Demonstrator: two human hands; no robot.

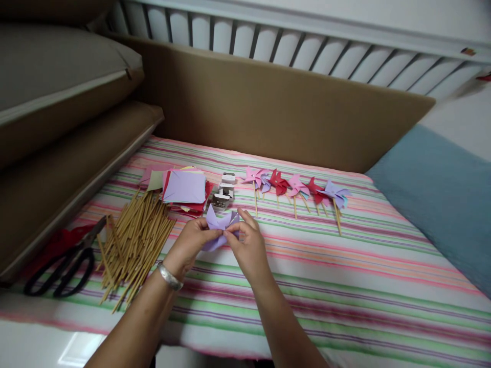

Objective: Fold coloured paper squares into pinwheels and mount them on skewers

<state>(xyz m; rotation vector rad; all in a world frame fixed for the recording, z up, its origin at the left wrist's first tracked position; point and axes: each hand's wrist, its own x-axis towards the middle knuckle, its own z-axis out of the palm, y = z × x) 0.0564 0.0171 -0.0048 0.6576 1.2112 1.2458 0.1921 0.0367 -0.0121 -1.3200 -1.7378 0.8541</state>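
Observation:
A lavender paper pinwheel (215,242), its corners folded in toward the middle, is held between both hands above the striped cloth. My left hand (193,237) pinches its left side, the thumb pressed near the centre. From the right, my right hand (247,243) grips it with thumb and forefinger at the centre, other fingers raised. Whether a pin sits at the centre is too small to tell. Just beyond the hands stand small open boxes (223,191) with shiny bits inside. A stack of cut paper squares (184,187), lavender on top, lies to their left.
Many thin wooden sticks (134,245) lie in a heap at left, beside black-handled scissors (65,268) and red material (63,243). Finished pinwheels on sticks (295,185) form a row at back right. A brown board (268,107) stands behind; cushions (69,76) are stacked at left.

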